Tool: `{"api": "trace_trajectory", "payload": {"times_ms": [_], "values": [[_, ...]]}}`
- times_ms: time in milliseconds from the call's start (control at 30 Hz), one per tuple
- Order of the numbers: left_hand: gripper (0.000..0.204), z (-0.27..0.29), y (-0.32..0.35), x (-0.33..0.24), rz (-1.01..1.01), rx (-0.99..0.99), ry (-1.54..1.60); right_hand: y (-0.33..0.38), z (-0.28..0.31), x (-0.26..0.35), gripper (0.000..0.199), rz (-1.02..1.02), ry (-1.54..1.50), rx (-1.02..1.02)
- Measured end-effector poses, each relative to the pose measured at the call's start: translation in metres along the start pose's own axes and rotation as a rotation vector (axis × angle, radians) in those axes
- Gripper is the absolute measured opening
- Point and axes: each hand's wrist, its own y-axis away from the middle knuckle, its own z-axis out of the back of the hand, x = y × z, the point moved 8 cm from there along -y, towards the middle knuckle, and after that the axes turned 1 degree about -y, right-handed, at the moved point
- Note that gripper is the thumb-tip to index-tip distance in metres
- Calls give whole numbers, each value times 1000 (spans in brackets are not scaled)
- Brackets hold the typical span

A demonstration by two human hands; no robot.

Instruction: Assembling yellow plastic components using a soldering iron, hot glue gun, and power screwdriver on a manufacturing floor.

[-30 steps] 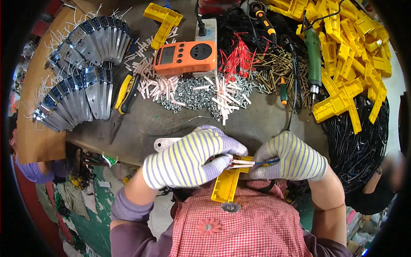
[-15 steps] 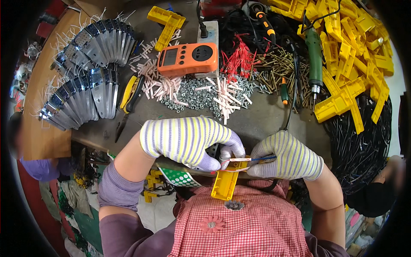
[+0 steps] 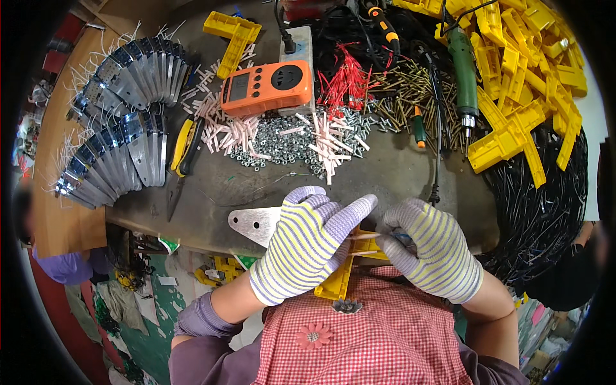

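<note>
Both hands wear striped knit gloves. My left hand [image 3: 308,240] is curled over a flat silver metal plate [image 3: 251,224] with holes, whose rounded end sticks out to the left; its other end is hidden under the glove. The extended upper digit points to the upper right. Beneath and beside this hand is a yellow plastic housing [image 3: 333,287], close against the red checked apron. Thin pinkish-white sleeves [image 3: 364,236] span the gap between the hands across the housing. My right hand [image 3: 430,250] pinches at their right ends, where a bit of blue wire shows.
Beyond my hands lie nuts and screws [image 3: 292,144], pale sleeves [image 3: 226,131], an orange meter [image 3: 266,88] and pliers [image 3: 186,151]. Metal plates [image 3: 109,157] fan out at left. A green power screwdriver [image 3: 463,77], yellow housings [image 3: 507,144] and black cables [image 3: 545,218] occupy the right.
My left hand has turned and its upper digit has stretched out; the metal plate now shows at its left. My right hand has shifted slightly, staying by the sleeves. The view has moved a little.
</note>
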Motion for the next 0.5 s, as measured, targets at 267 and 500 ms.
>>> {"api": "trace_trajectory", "payload": {"times_ms": [267,500], "values": [[67,-1,2,4,37,11,67,8,-12,-5,16,30,88,23],[67,3,3,2,59,38,66,-5,22,-18,35,15,-272,-88]]}}
